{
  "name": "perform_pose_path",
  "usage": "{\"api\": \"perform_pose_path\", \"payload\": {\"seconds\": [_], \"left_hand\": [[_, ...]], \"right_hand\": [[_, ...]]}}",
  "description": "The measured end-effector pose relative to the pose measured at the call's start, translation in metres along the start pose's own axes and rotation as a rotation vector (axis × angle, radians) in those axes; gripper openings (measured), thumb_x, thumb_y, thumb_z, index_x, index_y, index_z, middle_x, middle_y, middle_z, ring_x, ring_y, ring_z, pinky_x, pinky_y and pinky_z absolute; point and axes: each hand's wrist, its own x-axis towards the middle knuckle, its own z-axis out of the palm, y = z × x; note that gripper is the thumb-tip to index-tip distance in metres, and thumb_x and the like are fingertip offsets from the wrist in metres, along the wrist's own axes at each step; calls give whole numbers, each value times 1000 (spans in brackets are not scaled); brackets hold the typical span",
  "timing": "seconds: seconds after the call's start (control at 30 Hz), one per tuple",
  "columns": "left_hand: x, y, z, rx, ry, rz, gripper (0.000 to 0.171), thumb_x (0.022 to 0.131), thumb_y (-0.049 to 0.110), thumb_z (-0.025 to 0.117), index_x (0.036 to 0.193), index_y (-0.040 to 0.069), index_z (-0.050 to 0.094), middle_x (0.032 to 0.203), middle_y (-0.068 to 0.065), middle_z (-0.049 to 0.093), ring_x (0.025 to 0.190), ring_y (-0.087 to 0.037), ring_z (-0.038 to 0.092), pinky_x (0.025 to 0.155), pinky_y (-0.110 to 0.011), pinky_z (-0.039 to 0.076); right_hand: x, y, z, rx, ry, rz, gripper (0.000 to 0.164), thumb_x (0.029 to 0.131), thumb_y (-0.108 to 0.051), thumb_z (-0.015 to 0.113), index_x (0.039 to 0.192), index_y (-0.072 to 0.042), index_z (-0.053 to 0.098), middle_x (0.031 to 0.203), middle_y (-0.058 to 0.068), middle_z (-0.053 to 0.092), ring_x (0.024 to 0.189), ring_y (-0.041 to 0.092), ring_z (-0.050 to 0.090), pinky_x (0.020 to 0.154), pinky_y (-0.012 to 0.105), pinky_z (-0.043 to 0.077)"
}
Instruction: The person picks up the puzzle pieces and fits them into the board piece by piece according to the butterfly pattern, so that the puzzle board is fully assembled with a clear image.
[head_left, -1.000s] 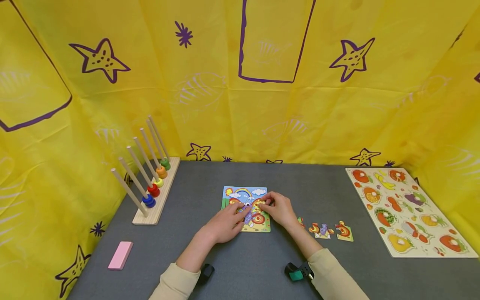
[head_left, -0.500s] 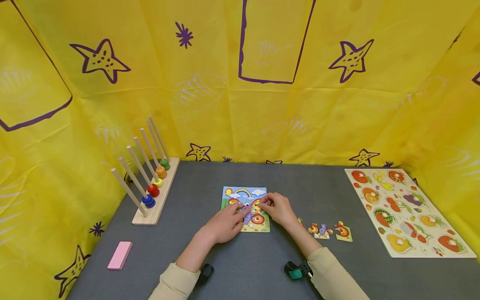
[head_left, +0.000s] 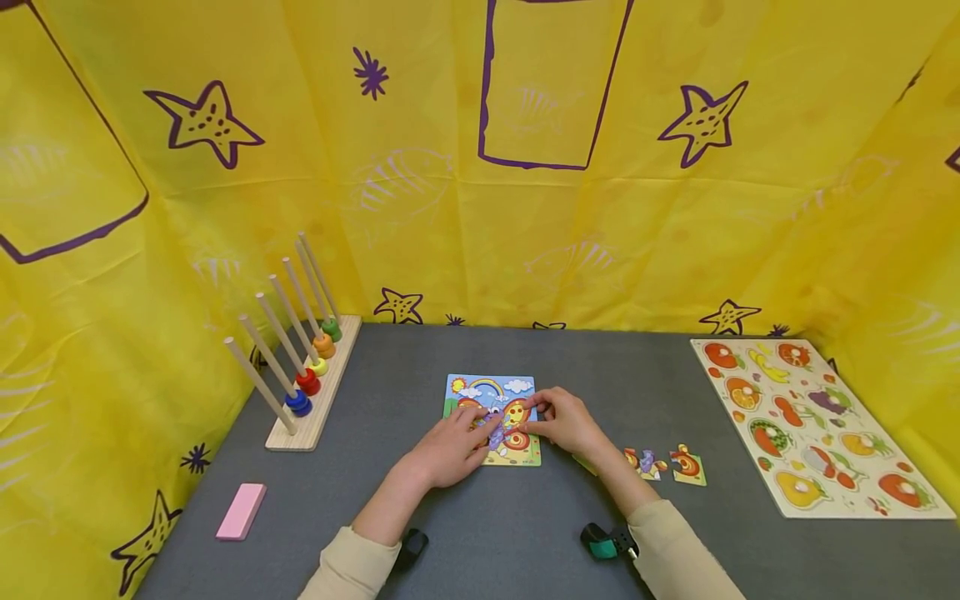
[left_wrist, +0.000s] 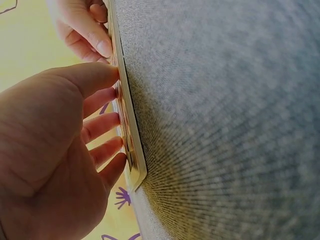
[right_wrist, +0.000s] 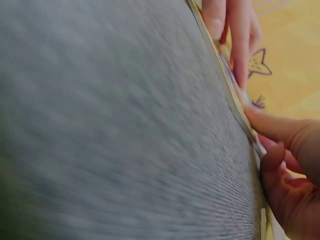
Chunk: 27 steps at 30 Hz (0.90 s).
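A square jigsaw puzzle (head_left: 517, 385) with a butterfly, rainbow and sun picture lies flat in the middle of the table. My left hand (head_left: 448, 446) rests over its lower left part, fingers extended and fingertips pressing the surface, as the left wrist view also shows. At the puzzle's right edge is my right hand (head_left: 564, 421); its thumb and index finger touch the board, spread apart beside the butterfly's yellow upper wing. The other right fingers are bent back. To the right lie loose jigsaw pieces (head_left: 687, 465), one purple and red (head_left: 649, 465), one partly hidden by my right forearm.
A wooden peg stacker (head_left: 330, 392) with coloured rings stands at the left. Nearer on that side lies a pink block (head_left: 242, 511). A fruit puzzle board (head_left: 832, 492) lies at the far right. A yellow curtain (head_left: 465, 250) borders the grey table (head_left: 480, 542).
My right thumb and index finger have spread apart, uncovering more of the butterfly's right wing. The right forearm has shifted slightly rightward. My left hand stays in place.
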Motion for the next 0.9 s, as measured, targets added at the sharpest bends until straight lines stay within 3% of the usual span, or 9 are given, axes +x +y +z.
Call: {"api": "perform_pose_path", "payload": {"seconds": [0.23, 0.4, 0.57, 0.73, 0.9], "left_hand": [[0, 0, 1, -15, 28, 16, 50, 100, 23, 55, 147, 9, 45, 137, -13, 42, 127, -29, 36, 101, -51, 37], [0, -2, 4, -32, 73, 34, 50, 97, 21, 59, 144, 8, 48, 135, -14, 43, 127, -30, 35, 98, -52, 37], [-5, -3, 4, -87, 132, 38, 50, 97, 20, 61, 143, 5, 49, 141, -16, 41, 132, -31, 35, 105, -51, 35], [-29, -3, 2, -232, 158, -44, 53, 99, 23, 59, 146, 3, 44, 148, -17, 37, 136, -32, 34, 106, -50, 36], [-58, -7, 0, -316, 87, -193, 69, 96, 31, 62, 152, 4, 32, 158, -15, 23, 144, -32, 23, 109, -51, 31]], "right_hand": [[-9, -1, 0, -41, 52, -94, 21, 82, -20, 80, 100, -8, 73, 86, 1, 55, 65, 9, 44, 60, 25, 37], [-23, 5, -18, -47, 75, -84, 17, 92, -22, 70, 105, -14, 76, 90, -3, 60, 68, 11, 47, 60, 27, 38], [-45, 17, -39, -113, 162, -56, 13, 88, -18, 73, 101, -16, 75, 90, -3, 61, 67, 12, 47, 59, 27, 39], [-71, 27, -50, -234, 206, -68, 19, 81, -21, 80, 97, -12, 74, 90, -1, 62, 75, 15, 50, 66, 31, 40], [-89, 28, -55, -320, 218, -31, 34, 73, -32, 86, 94, -10, 70, 94, 4, 62, 90, 27, 56, 77, 42, 43]]}}
